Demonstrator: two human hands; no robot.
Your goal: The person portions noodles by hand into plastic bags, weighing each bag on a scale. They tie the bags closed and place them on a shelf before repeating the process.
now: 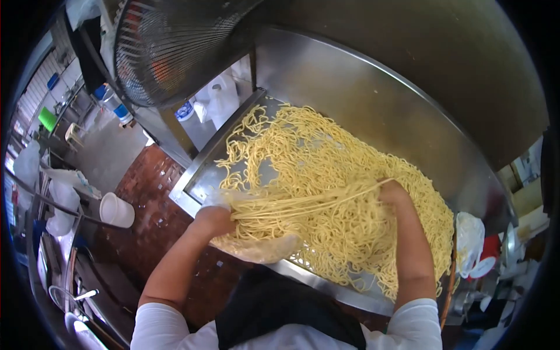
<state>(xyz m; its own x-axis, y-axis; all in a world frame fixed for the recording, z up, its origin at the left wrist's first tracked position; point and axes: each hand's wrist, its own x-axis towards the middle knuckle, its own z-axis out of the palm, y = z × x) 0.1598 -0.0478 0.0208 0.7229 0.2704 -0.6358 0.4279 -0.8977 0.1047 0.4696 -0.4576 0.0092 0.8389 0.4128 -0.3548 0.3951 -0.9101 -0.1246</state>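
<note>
A thick layer of yellow noodles (318,146) is spread over a metal table (217,144). My left hand (214,221) is closed at the table's near left edge, gripping a clear plastic bag (271,249) that bulges below the wrist with noodles inside. At the right, my right hand (395,192) is closed on a bunch of noodles in the pile, its fingertips partly covered by strands. Long strands stretch across from the right hand to the bag's mouth beside the left hand.
A large fan (169,52) stands at the upper left. Steel panels (361,99) rise along the table's far side. A white bucket (116,210) sits on the red tiled floor (154,186). Beyond the table's right end hangs a plastic bag (469,242).
</note>
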